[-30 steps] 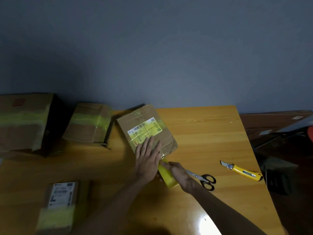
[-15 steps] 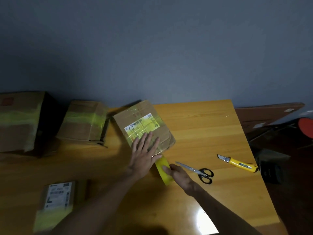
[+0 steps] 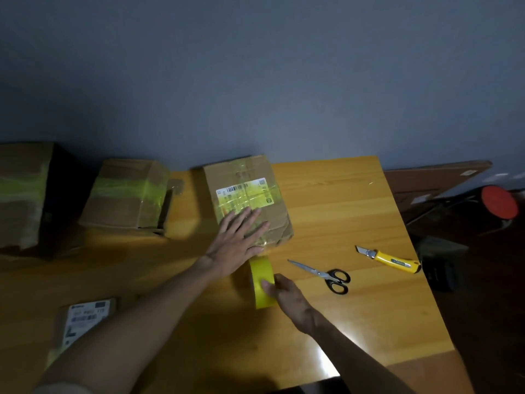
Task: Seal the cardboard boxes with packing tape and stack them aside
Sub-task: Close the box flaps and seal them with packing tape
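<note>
- We see the box [image 3: 250, 177] lying on the table [image 3: 341, 211], toward the far edge. It has a white and yellow label on top under shiny clear film.
- Our left grip [image 3: 237, 243] lies open and flat on the box's near end. The fingers are straight and spread, pressing the top face just below the label.
- A strip of yellow tape [image 3: 260, 270] runs from the box's near edge, just under the left grip, toward us over the table.
- Our right grip [image 3: 288, 295] is closed on the near part of the tape. The thumb lies across the yellow face and the other fingers curl at its right side.
- In this dim light we cannot tell whether the right grip holds a roll or only the loose strip.
- The scissors [image 3: 326, 275] lie closed on the table just right of the right grip. The blades point left and the black handles lie to the right.
- The knife [image 3: 389, 258], yellow with its blade out, lies farther right near the table's edge, apart from the scissors.
- Left of the box stands a mid box [image 3: 127, 194] with a yellow-green band of tape round it.
- A big box [image 3: 22, 194], banded the same way, stands at the left edge of the view.
- A small box [image 3: 82, 317] with a white label lies at the near left, partly hidden by our left forearm.
- Off the table to the right, a brown board [image 3: 434, 177] and a round red thing [image 3: 500, 201] sit in shadow.
</note>
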